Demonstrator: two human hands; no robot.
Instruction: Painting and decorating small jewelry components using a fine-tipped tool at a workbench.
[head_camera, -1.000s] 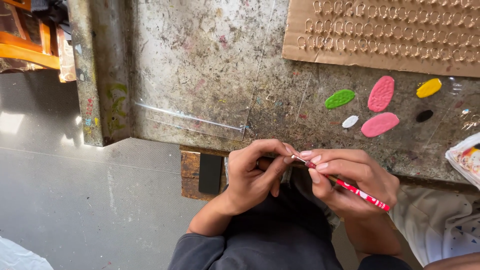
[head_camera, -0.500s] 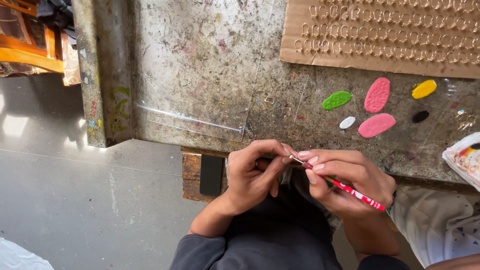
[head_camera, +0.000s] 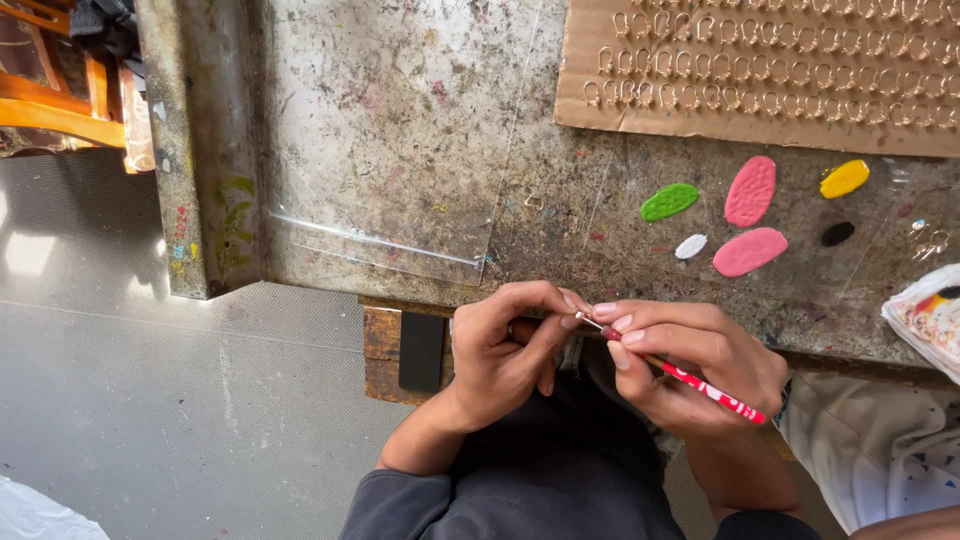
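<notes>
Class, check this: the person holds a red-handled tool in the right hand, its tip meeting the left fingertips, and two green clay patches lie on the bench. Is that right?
Not quite. The head view shows only one green clay patch on the bench; the two alike are pink patches. The rest stands: the right hand holds the red-handled tool, its tip at the left hand fingertips.

Dark grey sleeves pushed up both forearms
</notes>
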